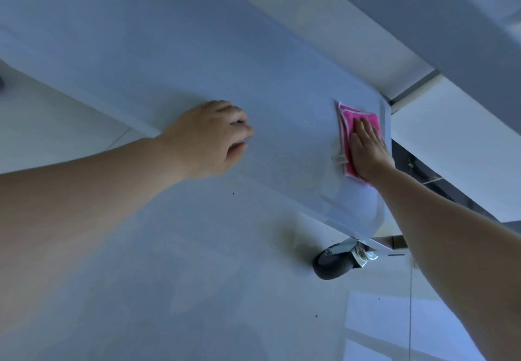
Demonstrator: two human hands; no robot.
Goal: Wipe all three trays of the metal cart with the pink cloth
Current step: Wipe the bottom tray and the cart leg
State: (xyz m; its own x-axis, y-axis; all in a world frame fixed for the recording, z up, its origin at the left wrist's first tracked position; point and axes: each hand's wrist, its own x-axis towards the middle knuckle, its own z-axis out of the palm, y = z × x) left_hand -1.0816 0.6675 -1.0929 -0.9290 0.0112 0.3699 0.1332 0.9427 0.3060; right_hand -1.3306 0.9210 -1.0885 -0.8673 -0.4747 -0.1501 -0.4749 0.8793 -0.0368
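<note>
One long, pale metal cart tray [197, 59] fills the view, running from far left to its rounded corner at the right, above the black swivel caster wheel [335, 265] on the glossy floor. Everything turns on that corner: the folded pink cloth with its white stitched edge [356, 124] lies flat on the tray just inside it, its long axis running roughly across the tray's width. The right hand [368, 149] is the one on it — fingers straight and close together, palm pressing the cloth's near half, so the cloth shows beyond and to the left of the fingertips. The left hand [211, 138] rests further left along the tray with fingers curled; whether it grips the tray's edge I cannot tell. Unwiped length, by my reckoning, lies leftward — towards that hand.
</note>
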